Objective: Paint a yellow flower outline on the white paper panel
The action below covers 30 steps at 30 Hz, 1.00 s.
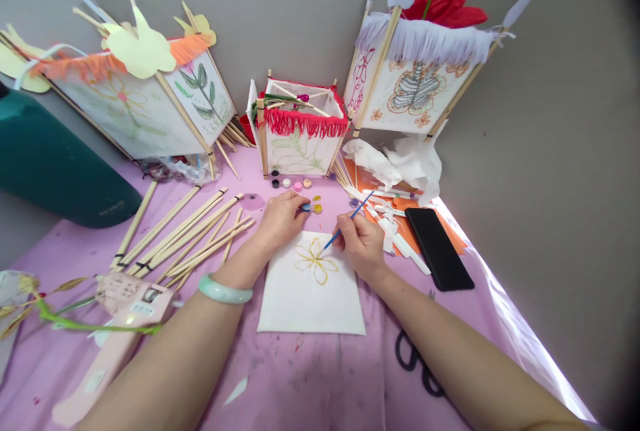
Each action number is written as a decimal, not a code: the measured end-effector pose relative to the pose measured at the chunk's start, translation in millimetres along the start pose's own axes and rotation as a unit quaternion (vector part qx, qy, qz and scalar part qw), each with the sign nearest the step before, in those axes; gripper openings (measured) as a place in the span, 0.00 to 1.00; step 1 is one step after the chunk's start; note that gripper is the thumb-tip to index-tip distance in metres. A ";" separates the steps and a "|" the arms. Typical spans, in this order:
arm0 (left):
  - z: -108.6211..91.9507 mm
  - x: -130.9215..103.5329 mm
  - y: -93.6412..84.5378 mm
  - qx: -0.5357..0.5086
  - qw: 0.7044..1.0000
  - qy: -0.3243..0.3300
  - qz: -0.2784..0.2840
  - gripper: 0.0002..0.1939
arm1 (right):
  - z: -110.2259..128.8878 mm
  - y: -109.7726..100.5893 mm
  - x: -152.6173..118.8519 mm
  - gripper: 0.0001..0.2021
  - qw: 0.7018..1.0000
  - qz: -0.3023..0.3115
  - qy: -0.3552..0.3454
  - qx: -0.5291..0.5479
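A thin blue paintbrush (361, 205) is pinched in my right hand (361, 244). Its tip meets the middle of a yellow flower outline (317, 261) on a white canvas sheet (311, 307). At the sheet's top left edge, my left hand (283, 219) has its fingers closed at a small blue paint pot (305, 207), partly covering it. Right beside those fingertips lies a yellow paint pot (317, 208), and a yellow lid-like piece sits just behind it. Several more little pots, black, white, pink (298, 186) and peach, stand farther back.
Decorated lanterns (303, 144) stand along the wall. Wooden sticks (200, 244), a pink glue gun (113, 351) and a teal bottle (60, 157) are on the left. To the right lie a black phone (439, 249), paper scraps (400, 234) and black-handled scissors (407, 351), partly under my forearm.
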<state>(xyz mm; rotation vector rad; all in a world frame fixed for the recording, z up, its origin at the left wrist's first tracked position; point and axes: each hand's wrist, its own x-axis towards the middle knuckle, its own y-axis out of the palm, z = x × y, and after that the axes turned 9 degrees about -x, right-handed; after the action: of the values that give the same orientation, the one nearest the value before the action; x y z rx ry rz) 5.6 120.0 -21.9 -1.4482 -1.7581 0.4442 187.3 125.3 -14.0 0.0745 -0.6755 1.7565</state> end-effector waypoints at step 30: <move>0.3 -0.4 0.1 -0.037 0.997 0.055 0.027 0.14 | -7.3 -5.0 13.3 0.12 0.982 -0.071 -0.103 -0.141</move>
<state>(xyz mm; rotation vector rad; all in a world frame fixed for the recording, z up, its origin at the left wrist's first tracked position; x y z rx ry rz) 5.4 119.8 -22.3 -1.5466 -1.6664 0.3232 189.9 141.0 -12.8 0.1087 -1.0398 1.5129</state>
